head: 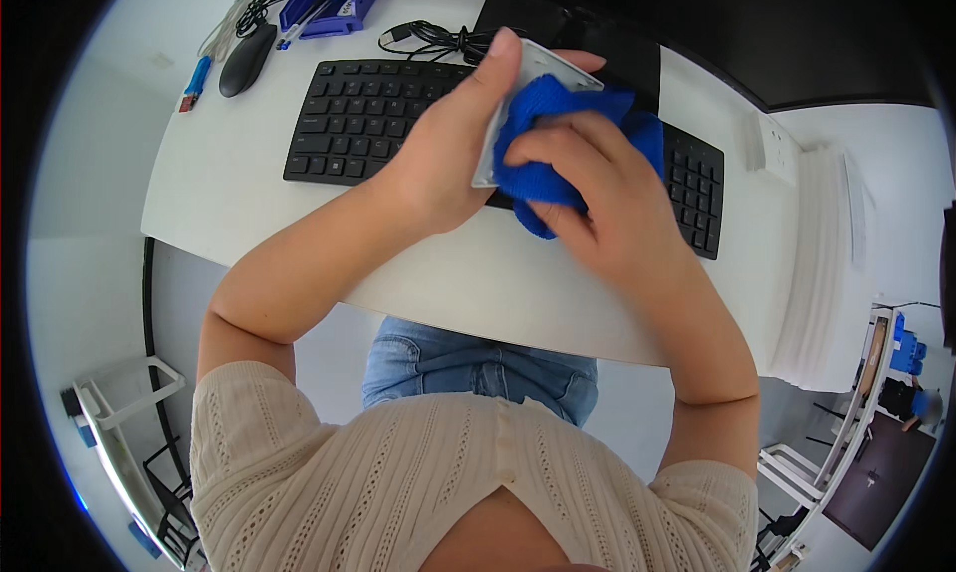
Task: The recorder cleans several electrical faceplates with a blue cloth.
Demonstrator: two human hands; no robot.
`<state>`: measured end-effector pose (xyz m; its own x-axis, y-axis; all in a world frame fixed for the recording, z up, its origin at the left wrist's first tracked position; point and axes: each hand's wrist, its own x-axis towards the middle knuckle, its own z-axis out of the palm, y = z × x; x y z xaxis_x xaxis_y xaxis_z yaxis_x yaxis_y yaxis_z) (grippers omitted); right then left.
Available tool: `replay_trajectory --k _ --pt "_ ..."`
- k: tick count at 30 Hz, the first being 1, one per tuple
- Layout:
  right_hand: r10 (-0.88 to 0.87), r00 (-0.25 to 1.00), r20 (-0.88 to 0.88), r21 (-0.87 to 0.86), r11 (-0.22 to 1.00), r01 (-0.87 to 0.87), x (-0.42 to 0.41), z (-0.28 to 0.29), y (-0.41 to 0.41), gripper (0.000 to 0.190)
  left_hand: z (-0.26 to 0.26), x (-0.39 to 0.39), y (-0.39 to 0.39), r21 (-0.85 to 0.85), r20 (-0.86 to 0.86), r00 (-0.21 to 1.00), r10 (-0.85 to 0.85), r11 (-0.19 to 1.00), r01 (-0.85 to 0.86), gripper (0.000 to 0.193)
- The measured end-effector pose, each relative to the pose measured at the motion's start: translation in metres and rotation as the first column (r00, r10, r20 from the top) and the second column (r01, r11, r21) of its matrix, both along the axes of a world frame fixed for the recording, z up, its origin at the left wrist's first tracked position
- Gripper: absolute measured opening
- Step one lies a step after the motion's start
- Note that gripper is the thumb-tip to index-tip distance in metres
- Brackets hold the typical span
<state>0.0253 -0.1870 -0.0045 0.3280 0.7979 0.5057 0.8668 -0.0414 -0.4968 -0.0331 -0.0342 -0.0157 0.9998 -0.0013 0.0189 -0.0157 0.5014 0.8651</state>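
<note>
My left hand [463, 131] holds a flat light-grey panel [536, 60] by its edges, thumb on the near left side and fingertips showing beyond its far edge. Against the face of the panel, my right hand [597, 176] presses a bunched blue cloth [538, 184], with the fingers curled into it. Most of the panel is hidden under the cloth. Both hands are above a black keyboard [347, 120], which lies on the white desk [478, 266] and is partly covered by them.
A coiled black cable [441, 40] lies behind the keyboard. At the back left are a black mouse [248, 60], a blue tray [340, 16] with pens and a blue-capped object [196, 79]. A monitor [806, 42] stands behind; a white socket box [777, 148] and stacked white sheets [818, 258] are right.
</note>
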Motion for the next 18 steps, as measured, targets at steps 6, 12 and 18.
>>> replay_trajectory --k 6,12,18 --pt "-0.313 0.901 0.302 -0.092 0.931 0.354 0.036 -0.006 -0.011 0.030 0.008 0.003 0.006 0.127 0.009 0.999 0.051 0.991 -0.051 0.075" --pt "-0.450 0.864 -0.226 0.251 0.830 0.498 0.038 0.014 -0.019 0.023 0.005 -0.001 0.006 0.089 0.065 0.998 0.010 0.996 -0.016 0.077" --pt "0.016 0.947 0.320 0.297 0.948 -0.117 0.021 0.012 0.002 0.033 -0.011 -0.019 0.006 0.590 0.497 0.868 -0.006 0.735 -0.333 0.055"
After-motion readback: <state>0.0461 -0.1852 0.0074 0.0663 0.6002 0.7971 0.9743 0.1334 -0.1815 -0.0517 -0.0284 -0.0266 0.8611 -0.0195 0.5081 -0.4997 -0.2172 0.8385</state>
